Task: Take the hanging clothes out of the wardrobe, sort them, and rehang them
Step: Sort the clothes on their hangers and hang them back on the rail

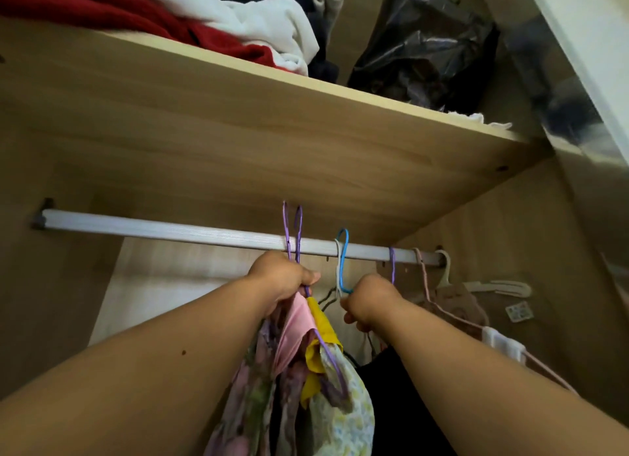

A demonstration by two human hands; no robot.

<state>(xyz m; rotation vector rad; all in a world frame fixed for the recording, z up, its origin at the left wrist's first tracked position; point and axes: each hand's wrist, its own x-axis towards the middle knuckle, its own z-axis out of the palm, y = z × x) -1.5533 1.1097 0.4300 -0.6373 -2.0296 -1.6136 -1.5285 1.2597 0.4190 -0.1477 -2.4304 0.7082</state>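
Pale wood lines the wardrobe (170,261), and a shelf (306,149) crosses overhead, carrying red cloth (102,10), white cloth (265,20) and a black bag (425,47). Close under the shelf a silver rail (170,229) runs from a bracket at the left to the right wall, with little gap between them. All the hangers crowd the rail's right half.

Left hand (282,278) is curled tight round the necks of two purple hangers (298,224). Their hooks stand above the rail; whether they catch it cannot be told. Floral, pink and yellow clothes (323,387) hang bunched below that fist. Right hand (369,297) grips the base of a blue hanger (344,251), hooked over the rail beside a white hook (337,265). A dark garment (401,404) under it is mostly hidden by the forearm.

Further right hang a pink hanger (422,275) and a cream hanger (446,268). The picture's bottom edge cuts off the clothes.
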